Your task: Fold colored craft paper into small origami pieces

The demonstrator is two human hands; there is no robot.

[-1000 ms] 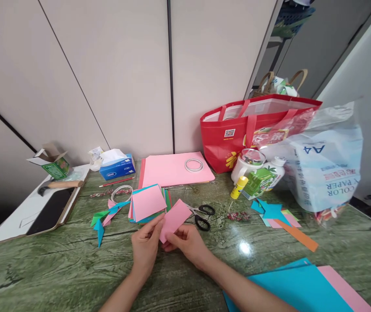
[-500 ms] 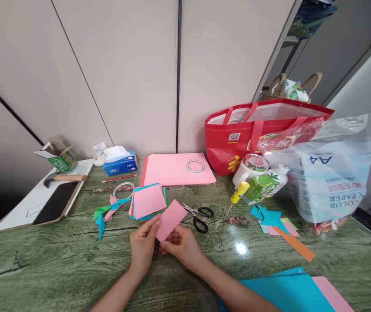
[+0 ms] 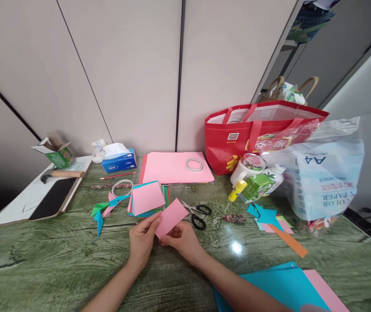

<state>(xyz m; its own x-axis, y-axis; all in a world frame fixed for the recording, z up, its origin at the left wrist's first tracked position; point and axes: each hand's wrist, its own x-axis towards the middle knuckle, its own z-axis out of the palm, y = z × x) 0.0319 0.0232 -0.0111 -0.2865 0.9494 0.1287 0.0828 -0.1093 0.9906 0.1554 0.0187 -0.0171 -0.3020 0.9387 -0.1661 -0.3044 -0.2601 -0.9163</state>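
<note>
Between my two hands is a pink rectangle of paper (image 3: 172,216), tilted above the table. My left hand (image 3: 142,238) pinches its left edge between thumb and fingers. At the lower edge, my right hand (image 3: 183,240) grips the same paper, with some fingers hidden behind it. Just beyond lies a stack of coloured paper squares (image 3: 148,198), pink on top. Scissors (image 3: 198,212) with black handles rest to the right of the paper, their blade tips partly hidden. Left of the stack are folded blue, green and pink paper pieces (image 3: 109,208) and a white ring (image 3: 122,188).
Pink sheets (image 3: 169,169) carrying another ring lie at the back. A tissue box (image 3: 119,162), phone (image 3: 53,199) and hammer-like tool (image 3: 63,173) are left. On the right stand a glue stick (image 3: 237,190), red bag (image 3: 219,147), paper bag (image 3: 325,182); blue sheets (image 3: 270,286) lie nearer.
The camera view has shifted slightly. Both hands keep hold of the pink paper, which is turned a little flatter than before.
</note>
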